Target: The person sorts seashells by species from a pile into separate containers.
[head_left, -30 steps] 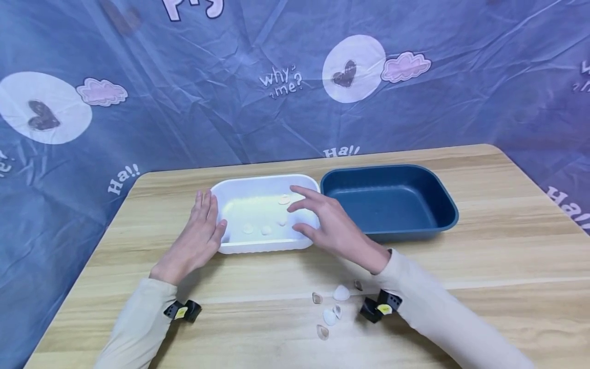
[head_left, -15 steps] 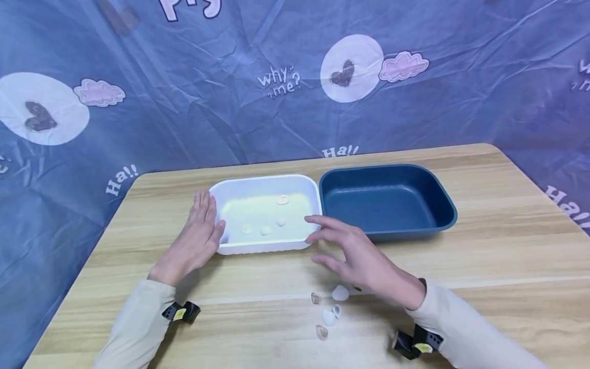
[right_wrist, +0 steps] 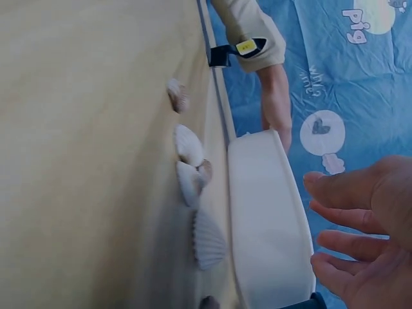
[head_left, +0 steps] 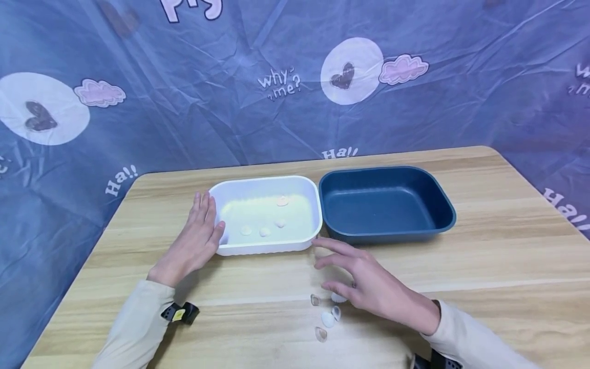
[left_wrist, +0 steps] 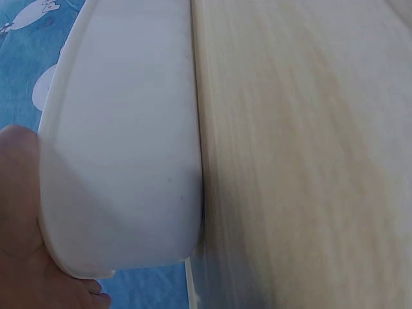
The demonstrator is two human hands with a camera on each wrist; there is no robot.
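Note:
My left hand [head_left: 192, 243] rests against the left side of a white tray [head_left: 267, 249], its fingers straight along the rim. In the left wrist view the thumb [left_wrist: 18, 193] touches the tray's edge. Several pale shells [head_left: 265, 232] lie inside the tray. My right hand [head_left: 369, 279] hovers over the table with parted, slightly bent fingers and nothing between them. Beneath and beside it is a loose group of shells [head_left: 328, 320]; the hand partly covers one white shell [head_left: 338, 298]. The right wrist view shows ribbed white shells [right_wrist: 209, 239] in a row on the tabletop.
A dark blue tray [head_left: 382, 205] stands against the white tray's right side, with nothing seen in it. Both sit toward the back of the wooden table [head_left: 239, 318]. Behind the table hangs a blue printed cloth [head_left: 207, 113].
My right hand has moved from above the white tray back toward the near right, over the shells on the table. The left hand has stayed at the tray's side.

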